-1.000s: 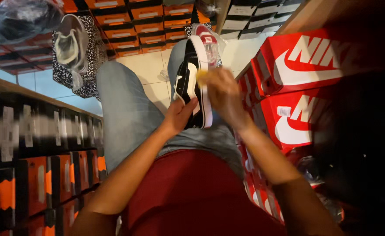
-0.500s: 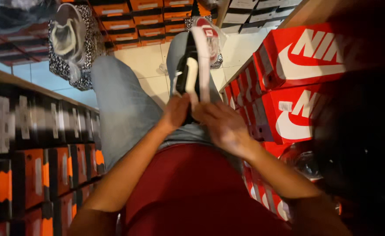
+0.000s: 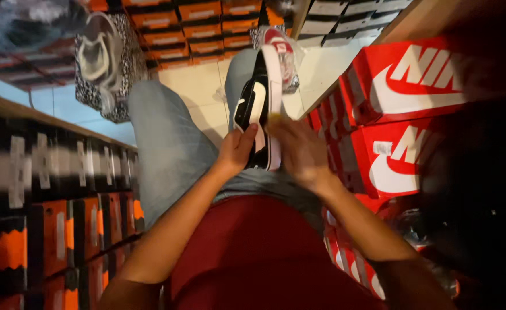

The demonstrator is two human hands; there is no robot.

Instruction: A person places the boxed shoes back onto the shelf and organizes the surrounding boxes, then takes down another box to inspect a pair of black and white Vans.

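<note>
Gripping the black-and-white sneaker [image 3: 260, 109] with my left hand [image 3: 237, 150]; my right hand [image 3: 299, 152] presses its white sole edge, blurred.

Dark red shirt [image 3: 258, 252], light grey-blue jeans [image 3: 169, 149], arms bare.

The sneaker [image 3: 258, 109] has a black upper that looks like smooth matt leather or synthetic, with a white rubbery sole edge. The red boxes [image 3: 402, 115] on the right are cardboard with a slight sheen; the orange and black boxes [image 3: 46, 229] on the left look like cardboard too, though blur hides their finish. The jeans [image 3: 172, 149] are pale, soft denim; the red shirt [image 3: 258, 258] is plain matt cloth. The floor [image 3: 207, 97] is smooth cream tile. A second shoe [image 3: 281, 57] sits in crinkled clear plastic.
</note>
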